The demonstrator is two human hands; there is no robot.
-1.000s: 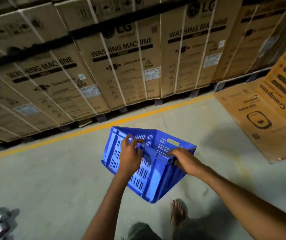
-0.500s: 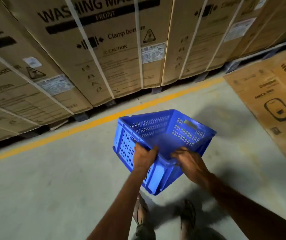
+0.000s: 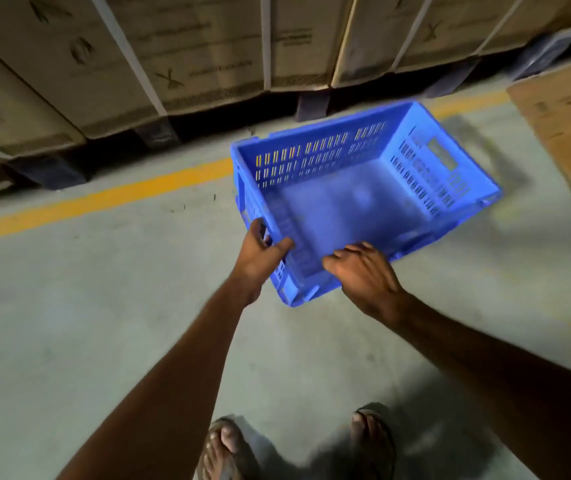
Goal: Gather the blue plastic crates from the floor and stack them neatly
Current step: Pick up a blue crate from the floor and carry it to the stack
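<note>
head | crate [image 3: 346, 202] empty, mouth up, over floor [image 3: 86, 306] by yellow line [image 3: 121, 195] | left hand [image 3: 259, 258] fingers closed on near-left rim corner | right hand [image 3: 363, 275] fingers curled over near rim | long axis runs away up-right; crate lies ahead of both hands, equally near | no stack visible

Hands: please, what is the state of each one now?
Left hand: closed on the near rim of the blue crate.
Right hand: at the same rim; its grip cannot be told.
</note>
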